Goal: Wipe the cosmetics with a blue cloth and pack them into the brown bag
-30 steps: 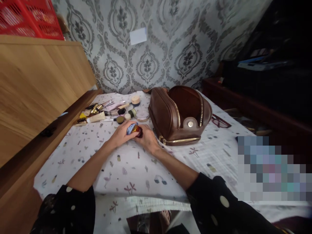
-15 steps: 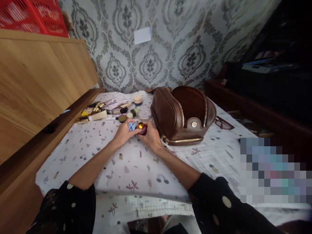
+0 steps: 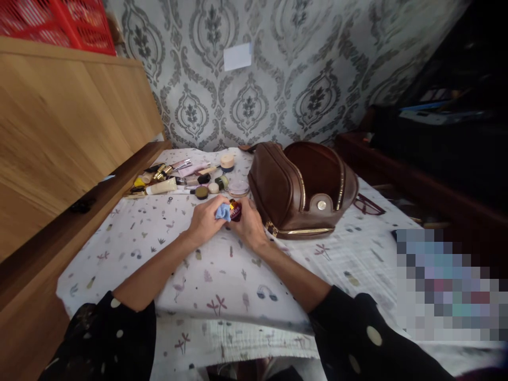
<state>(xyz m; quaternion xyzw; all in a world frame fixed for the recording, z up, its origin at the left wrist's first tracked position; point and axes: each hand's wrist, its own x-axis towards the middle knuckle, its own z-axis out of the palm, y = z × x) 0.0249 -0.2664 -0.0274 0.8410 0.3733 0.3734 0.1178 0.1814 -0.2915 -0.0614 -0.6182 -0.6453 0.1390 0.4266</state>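
Observation:
My left hand (image 3: 206, 219) is closed on a small blue cloth (image 3: 223, 212) and presses it against a small dark red jar with a gold top (image 3: 235, 212). My right hand (image 3: 250, 225) is wrapped round that jar from the right. Both hands rest on the patterned white cloth (image 3: 206, 264) of the table, just left of an open brown leather bag (image 3: 304, 188) with gold zips. A spread of cosmetics (image 3: 186, 177) lies just beyond my hands: tubes, small pots and a round compact (image 3: 239, 187).
A wooden cabinet (image 3: 63, 132) with a ledge runs along the left, with a red crate (image 3: 55, 24) on top. Glasses (image 3: 367, 203) lie right of the bag. Dark furniture (image 3: 436, 159) stands at the right. Patterned wallpaper is behind.
The blue cloth has shifted over the jar between my hands. My hands stay together in the same spot; the view has drifted slightly.

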